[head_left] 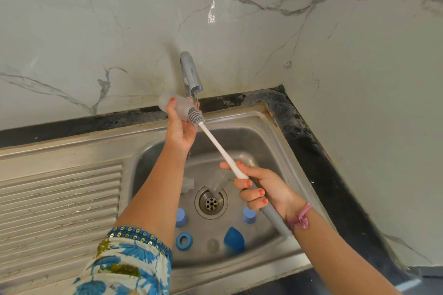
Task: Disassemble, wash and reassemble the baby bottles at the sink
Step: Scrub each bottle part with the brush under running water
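Marble-veined walls [239, 19] corner a steel sink [275, 132] in black counter [335, 175].

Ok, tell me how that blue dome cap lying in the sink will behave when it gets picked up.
The blue dome cap is probably light and stiff, being small moulded plastic. Its rounded shape suggests it may roll or rock if nudged. Lying in the sink basin, it is likely wet and slippery.
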